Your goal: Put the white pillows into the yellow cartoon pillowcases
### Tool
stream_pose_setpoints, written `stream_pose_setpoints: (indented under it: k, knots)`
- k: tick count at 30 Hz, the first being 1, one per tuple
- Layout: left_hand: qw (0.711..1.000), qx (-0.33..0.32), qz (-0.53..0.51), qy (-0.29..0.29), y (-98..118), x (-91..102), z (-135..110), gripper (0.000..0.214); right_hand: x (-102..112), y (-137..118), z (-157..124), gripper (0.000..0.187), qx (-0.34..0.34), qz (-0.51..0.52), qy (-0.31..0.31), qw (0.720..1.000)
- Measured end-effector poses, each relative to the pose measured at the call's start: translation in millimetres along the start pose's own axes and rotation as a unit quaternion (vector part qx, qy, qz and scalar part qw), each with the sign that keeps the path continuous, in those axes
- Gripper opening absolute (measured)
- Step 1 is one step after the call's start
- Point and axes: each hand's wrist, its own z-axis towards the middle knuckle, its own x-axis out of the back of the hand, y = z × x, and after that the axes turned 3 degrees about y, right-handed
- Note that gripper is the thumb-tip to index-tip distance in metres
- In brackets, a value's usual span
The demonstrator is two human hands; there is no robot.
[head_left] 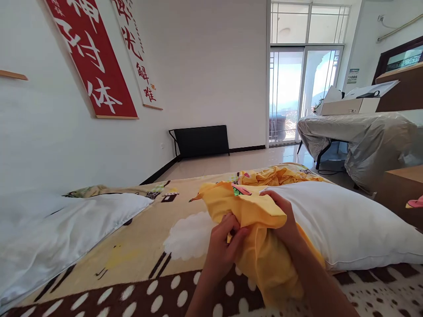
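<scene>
A yellow pillowcase (pixel 261 255) is bunched in front of me over a bed with a patterned blanket (pixel 139 246). My left hand (pixel 223 246) pinches a fold of the yellow fabric from the left. From the right, my right hand (pixel 280 215) grips the upper edge of the same cloth, fingers curled into it. A white pillow (pixel 343 220) lies just right of my hands, partly under the yellow fabric. Another white pillow (pixel 62 233) rests at the bed's left side. More crumpled yellow fabric (pixel 274 175) lies farther back on the bed.
A white wall with red and white banners (pixel 95 57) runs along the left. A black bench (pixel 201 140) stands by the far wall. Glass balcony doors (pixel 300 92) are at the back. At the right stands a table under a grey cover (pixel 360 132) with a box on it.
</scene>
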Motion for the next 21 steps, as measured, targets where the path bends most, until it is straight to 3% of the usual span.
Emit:
stream_pose_setpoints:
  k: [3, 7, 9, 11, 13, 15, 16, 19, 21]
  knots:
    - [0.994, 0.012, 0.096, -0.044, 5.1, 14.7, 0.4, 0.031, 2.2, 0.2, 3.4, 0.023, -0.048, 0.074, 0.032, 0.996]
    - [0.973, 0.105, 0.172, -0.117, 9.0, 24.1, 1.2, 0.031, -0.6, 3.0, 2.0, 0.016, -0.060, 0.083, 0.042, 0.994]
    - [0.970, 0.109, 0.210, -0.062, 13.1, 24.0, -0.2, 0.020, -4.2, 5.4, 0.0, 0.012, -0.041, 0.063, 0.022, 0.997]
    - [0.978, 0.054, 0.200, -0.002, 19.8, 23.1, -3.3, 0.002, -7.4, 6.3, -2.3, 0.009, -0.028, 0.037, -0.002, 0.999]
    - [0.992, 0.001, 0.125, -0.022, 27.0, 23.1, -7.0, 0.014, -9.6, 4.7, -4.9, 0.008, -0.020, 0.012, -0.026, 0.999]
    - [0.998, 0.000, 0.037, -0.054, 30.7, 24.1, -9.0, 0.020, -10.7, 1.4, -7.5, 0.008, -0.011, -0.011, -0.047, 0.999]
    - [0.999, 0.013, 0.015, -0.041, 30.2, 25.0, -9.1, 0.022, -11.0, -0.5, -8.7, 0.008, -0.005, -0.021, -0.056, 0.998]
    - [0.999, 0.025, 0.036, 0.023, 20.3, 28.6, -5.5, 0.017, -11.6, -5.7, -11.7, 0.011, 0.015, -0.055, -0.092, 0.994]
    - [0.999, 0.032, 0.041, 0.004, 10.1, 31.5, -1.6, 0.009, -12.4, -8.1, -13.1, 0.013, 0.027, -0.070, -0.119, 0.990]
